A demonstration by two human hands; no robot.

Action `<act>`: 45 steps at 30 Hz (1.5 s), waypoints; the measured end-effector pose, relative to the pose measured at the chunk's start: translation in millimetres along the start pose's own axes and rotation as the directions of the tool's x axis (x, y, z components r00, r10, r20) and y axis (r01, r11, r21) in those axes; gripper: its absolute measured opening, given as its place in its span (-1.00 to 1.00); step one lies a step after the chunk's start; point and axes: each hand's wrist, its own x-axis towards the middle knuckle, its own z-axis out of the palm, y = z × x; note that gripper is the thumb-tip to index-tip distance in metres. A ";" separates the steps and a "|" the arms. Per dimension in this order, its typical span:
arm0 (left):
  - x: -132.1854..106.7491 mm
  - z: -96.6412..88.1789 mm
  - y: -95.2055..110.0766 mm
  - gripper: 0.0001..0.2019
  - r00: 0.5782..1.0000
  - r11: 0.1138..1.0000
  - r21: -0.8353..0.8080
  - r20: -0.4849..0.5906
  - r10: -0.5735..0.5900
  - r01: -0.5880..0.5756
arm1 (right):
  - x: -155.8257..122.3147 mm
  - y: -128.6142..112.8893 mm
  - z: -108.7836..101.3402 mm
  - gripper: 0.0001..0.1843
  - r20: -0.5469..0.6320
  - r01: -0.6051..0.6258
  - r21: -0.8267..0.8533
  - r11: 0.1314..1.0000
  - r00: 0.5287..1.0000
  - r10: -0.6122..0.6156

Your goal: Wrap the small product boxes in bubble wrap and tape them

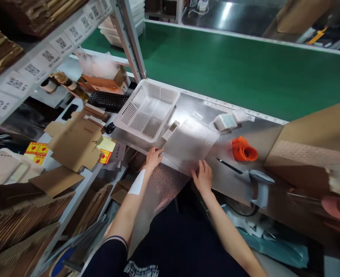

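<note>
A sheet of clear bubble wrap (187,144) lies on the metal worktable (242,179) and hangs over its near edge. My left hand (153,157) rests on the sheet's left edge, fingers curled on it. My right hand (202,177) presses on the sheet's near right part, fingers bent. A small white flat device (170,130) lies at the sheet's far left corner, beside an empty white perforated basket (147,109).
An orange tape dispenser (243,150), a black pen (229,166) and a grey barcode scanner (259,186) lie to the right. Small wrapped packets (225,121) sit by the green conveyor belt (245,69). Cardboard boxes (314,150) stand right; shelves with flat cardboard (74,140) stand left.
</note>
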 end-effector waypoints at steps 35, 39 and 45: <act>38.7 -22.5 -32.3 -0.48 0.960 0.980 -0.090 0.204 0.192 -0.177 | 49.4 -138.4 11.8 -0.38 0.599 0.315 -0.198 0.928 0.789 -0.140; 37.7 -22.9 -31.8 -0.50 0.963 0.981 -0.103 0.199 0.182 -0.164 | 51.3 -138.3 26.8 -0.37 0.580 0.327 -0.185 0.927 0.798 -0.166; 36.9 -26.0 -29.4 -0.49 0.961 0.983 -0.112 0.221 0.168 -0.146 | 48.9 -135.9 33.8 -0.34 0.598 0.328 -0.194 0.925 0.787 -0.154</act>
